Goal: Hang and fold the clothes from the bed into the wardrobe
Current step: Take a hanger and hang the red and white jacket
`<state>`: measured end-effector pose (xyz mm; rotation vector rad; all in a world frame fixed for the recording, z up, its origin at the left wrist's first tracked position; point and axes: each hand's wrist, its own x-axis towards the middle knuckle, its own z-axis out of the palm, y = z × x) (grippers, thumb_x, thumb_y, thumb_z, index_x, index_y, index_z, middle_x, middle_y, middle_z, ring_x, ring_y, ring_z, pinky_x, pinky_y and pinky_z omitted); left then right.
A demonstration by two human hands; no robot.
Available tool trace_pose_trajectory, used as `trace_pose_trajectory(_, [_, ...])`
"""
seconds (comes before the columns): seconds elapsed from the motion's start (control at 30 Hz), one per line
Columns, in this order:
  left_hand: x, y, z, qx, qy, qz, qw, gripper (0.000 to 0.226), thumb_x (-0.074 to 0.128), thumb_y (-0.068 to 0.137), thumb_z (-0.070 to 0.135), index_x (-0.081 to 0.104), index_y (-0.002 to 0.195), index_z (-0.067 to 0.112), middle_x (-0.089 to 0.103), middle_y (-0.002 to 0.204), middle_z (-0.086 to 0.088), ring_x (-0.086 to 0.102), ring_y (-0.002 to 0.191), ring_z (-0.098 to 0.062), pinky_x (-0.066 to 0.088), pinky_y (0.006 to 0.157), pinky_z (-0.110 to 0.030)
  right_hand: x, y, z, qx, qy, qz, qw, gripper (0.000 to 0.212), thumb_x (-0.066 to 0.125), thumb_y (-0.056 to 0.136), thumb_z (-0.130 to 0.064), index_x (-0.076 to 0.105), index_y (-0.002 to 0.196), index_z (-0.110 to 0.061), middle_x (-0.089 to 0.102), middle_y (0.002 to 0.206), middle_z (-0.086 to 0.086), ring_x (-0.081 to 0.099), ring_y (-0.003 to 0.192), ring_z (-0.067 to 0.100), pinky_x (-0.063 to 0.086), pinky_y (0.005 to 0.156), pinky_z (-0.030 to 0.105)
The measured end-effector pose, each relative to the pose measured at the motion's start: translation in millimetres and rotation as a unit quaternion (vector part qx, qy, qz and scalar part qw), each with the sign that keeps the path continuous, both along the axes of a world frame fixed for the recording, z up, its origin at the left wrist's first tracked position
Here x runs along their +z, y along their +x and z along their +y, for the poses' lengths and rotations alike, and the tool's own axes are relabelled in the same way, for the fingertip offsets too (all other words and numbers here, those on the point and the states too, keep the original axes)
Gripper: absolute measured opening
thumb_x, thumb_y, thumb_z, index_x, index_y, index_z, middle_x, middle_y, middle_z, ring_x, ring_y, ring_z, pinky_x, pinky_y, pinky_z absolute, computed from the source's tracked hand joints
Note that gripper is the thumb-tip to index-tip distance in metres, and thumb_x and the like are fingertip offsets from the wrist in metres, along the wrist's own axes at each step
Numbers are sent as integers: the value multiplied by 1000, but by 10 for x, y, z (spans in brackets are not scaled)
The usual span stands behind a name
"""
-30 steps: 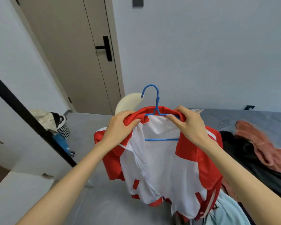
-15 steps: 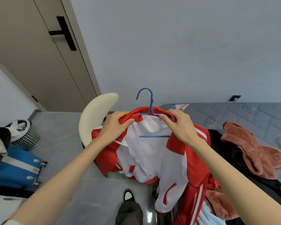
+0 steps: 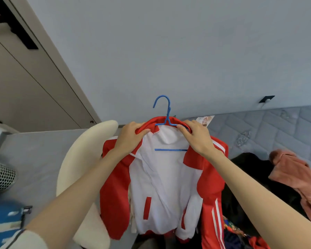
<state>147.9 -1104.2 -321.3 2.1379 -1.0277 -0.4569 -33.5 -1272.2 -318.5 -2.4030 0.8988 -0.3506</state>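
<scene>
Head view: left hand (image 3: 131, 139) and right hand (image 3: 196, 137), fingers curled, grip the collar of the red-and-white jacket (image 3: 165, 180) on the blue hanger (image 3: 166, 112), hook up, jacket hanging lengthwise downward beside the bed (image 3: 276, 130).

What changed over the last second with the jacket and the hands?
The jacket now hangs straighter and longer from the hanger, its hem no longer bunched. The left hand and right hand keep gripping the collar either side of the hook.
</scene>
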Motion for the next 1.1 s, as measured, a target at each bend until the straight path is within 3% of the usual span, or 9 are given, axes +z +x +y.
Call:
trace_pose_trajectory(0.13, [-484,256,-339,5,9,30,999,27,63,90,29,69,115,27,69,96,0,60,87,-14,41,71,-17,-452,310,-313,-10,15,50,999,32,48,96,-46,65,109,-22,63,94,5,53,93,26,43,82,41])
trace_pose_trajectory(0.27, [-1042,334,-532,29,9,49,998,26,61,91,21,70,115,24,70,96,-2,60,87,-16,40,72,-22,-971,474,-472,-35,52,62,996,29,55,94,-43,66,110,-21,62,93,6,52,94,27,41,78,37])
trace_pose_trajectory(0.37, [-1473,331,-652,48,36,63,996,34,57,94,19,61,128,18,65,110,-9,57,105,-24,39,87,-24,-1424,556,-541,-65,73,75,992,27,55,96,-37,64,115,-21,56,94,5,49,98,28,30,74,29])
trace_pose_trajectory(0.43, [-1701,277,-697,51,41,94,993,47,55,96,14,44,142,13,57,128,-11,49,121,-23,31,97,-17,-1709,593,-579,-74,114,78,988,32,54,97,-31,57,127,-21,59,111,10,48,110,30,32,83,28])
trace_pose_trajectory(0.53, [-1954,129,-644,47,32,140,989,57,54,95,7,31,147,10,45,141,-7,40,131,-17,23,98,-3,-1988,542,-549,-89,204,71,972,54,59,94,-21,39,144,-21,47,136,12,36,127,30,28,105,35])
trace_pose_trajectory(0.7, [-2303,-256,-339,64,105,195,973,55,54,95,9,34,146,8,38,149,-9,35,138,-22,24,112,-24,-2262,169,-311,-79,226,126,963,44,60,90,-9,50,133,-9,54,130,14,45,122,33,28,107,35])
trace_pose_trajectory(0.8, [-2431,-588,-118,92,145,234,957,51,54,96,17,37,144,13,46,139,-9,48,125,-23,38,106,-35,-2373,-161,-87,-85,273,164,944,32,58,91,-9,56,123,-8,54,127,15,51,116,27,38,102,34])
trace_pose_trajectory(0.93, [-2624,-1026,102,126,185,276,935,49,55,95,25,40,140,12,52,128,-6,56,110,-19,43,93,-28,-2582,-553,216,-42,289,226,929,21,55,94,-14,59,114,-10,59,118,8,55,98,18,39,81,22])
trace_pose_trajectory(1.1, [-2929,-1517,227,172,174,332,911,32,58,93,34,53,116,12,57,102,5,57,95,-14,46,76,-23,-2840,-843,550,13,323,224,919,29,47,94,-9,55,121,-17,60,111,5,53,86,13,42,75,23])
